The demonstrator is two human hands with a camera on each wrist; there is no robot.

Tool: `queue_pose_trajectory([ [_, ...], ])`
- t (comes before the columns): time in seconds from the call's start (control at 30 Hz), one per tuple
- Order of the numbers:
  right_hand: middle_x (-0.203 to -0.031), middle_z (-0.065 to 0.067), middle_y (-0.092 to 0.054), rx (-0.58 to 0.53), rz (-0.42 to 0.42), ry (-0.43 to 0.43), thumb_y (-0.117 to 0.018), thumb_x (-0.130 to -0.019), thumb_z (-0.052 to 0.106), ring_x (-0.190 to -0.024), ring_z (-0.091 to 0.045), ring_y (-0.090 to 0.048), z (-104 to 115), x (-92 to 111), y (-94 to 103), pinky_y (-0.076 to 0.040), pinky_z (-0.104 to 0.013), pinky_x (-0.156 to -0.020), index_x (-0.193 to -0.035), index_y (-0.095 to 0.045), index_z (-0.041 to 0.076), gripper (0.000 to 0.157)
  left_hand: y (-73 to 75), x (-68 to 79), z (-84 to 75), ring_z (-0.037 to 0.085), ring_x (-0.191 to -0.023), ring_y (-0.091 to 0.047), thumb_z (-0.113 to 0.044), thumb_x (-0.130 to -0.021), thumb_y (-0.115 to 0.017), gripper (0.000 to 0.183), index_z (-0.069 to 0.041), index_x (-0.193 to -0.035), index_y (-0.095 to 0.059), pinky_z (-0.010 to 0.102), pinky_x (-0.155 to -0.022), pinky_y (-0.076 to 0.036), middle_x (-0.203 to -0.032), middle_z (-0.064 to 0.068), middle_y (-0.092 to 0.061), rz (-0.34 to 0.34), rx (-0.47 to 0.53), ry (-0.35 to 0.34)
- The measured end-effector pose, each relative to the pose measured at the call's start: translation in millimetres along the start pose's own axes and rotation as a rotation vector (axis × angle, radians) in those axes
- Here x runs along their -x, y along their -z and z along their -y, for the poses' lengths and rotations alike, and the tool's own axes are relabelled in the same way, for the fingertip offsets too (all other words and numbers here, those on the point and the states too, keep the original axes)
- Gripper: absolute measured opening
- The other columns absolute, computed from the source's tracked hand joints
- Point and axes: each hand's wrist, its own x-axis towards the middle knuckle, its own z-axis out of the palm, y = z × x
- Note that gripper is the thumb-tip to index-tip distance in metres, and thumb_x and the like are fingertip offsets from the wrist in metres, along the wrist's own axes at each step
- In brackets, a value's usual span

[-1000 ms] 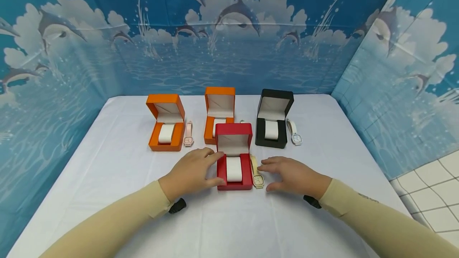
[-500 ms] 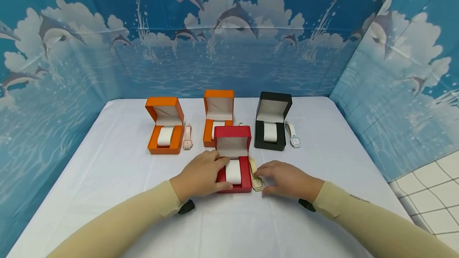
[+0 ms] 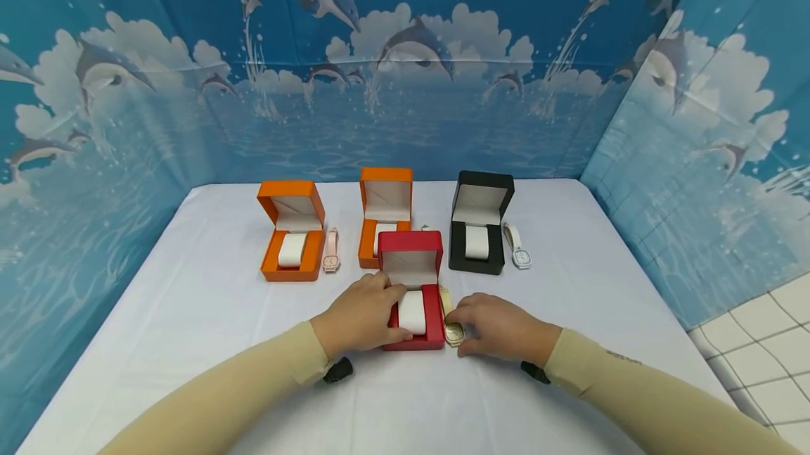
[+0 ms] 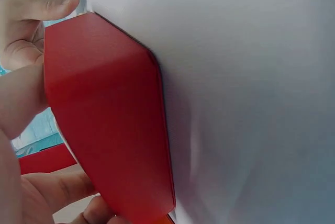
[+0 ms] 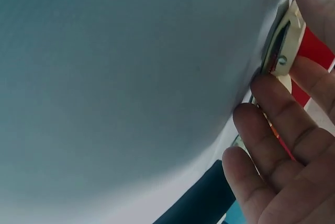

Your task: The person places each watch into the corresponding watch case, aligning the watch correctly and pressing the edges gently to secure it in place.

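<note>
A red watch box [image 3: 434, 314] stands with its lid up and a white cushion [image 3: 412, 312] inside. My left hand [image 3: 361, 314] grips the box at its left side, with thumb and index finger reaching over the edge beside the cushion. In the left wrist view, fingers curl against the red box [image 4: 115, 119]. A pale yellow wristwatch [image 3: 454, 333] lies along the box's right side. My right hand [image 3: 496, 328] pinches this watch around its case, thumb at the near end and index finger at the strap; the right wrist view shows the watch case [image 5: 288, 46] between them.
Behind stand an orange box [image 3: 271, 258] with a pink watch [image 3: 331, 258], a second orange box [image 3: 369, 244], partly hidden by the red lid, and a black box [image 3: 477, 266] with a white watch [image 3: 521, 257]. All lids are up. White cloth [image 3: 405, 406] covers the table.
My left hand has moved right, from the red box's edge to farther over it. The right hand has moved left onto the yellow watch and closed its fingers around it.
</note>
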Motion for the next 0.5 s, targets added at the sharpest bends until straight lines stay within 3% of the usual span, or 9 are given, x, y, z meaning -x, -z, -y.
queue_pose_trajectory([
  [0.3, -0.108, 0.008, -0.069, 0.019, -0.006, -0.030, -0.090, -0.083, 0.026, -0.104, -0.012, -0.063, 4.3, -2.4, -4.0, -0.058, -0.036, -0.097, -0.119, -0.076, 0.016, 0.040, -2.3, -4.1, -4.3, 0.021, -0.108, -0.056, -0.057, -0.085, -0.082, 0.071, -0.010, -0.136, -0.067, 0.038, -0.100, -0.053, -0.117, 0.005, -0.064, -0.025, -0.005, 0.012],
  [0.5, -0.104, 0.010, -0.065, 0.008, 0.003, -0.059, -0.089, -0.083, 0.026, -0.099, -0.007, -0.058, 6.5, -3.4, -2.5, -0.057, -0.030, -0.091, -0.118, -0.075, 0.018, 0.038, -2.4, -7.8, -6.5, 0.018, -0.099, -0.054, -0.050, -0.083, -0.084, 0.064, -0.007, -0.128, -0.069, 0.037, -0.097, -0.052, -0.109, 0.003, -0.064, -0.037, 0.023, 0.007],
])
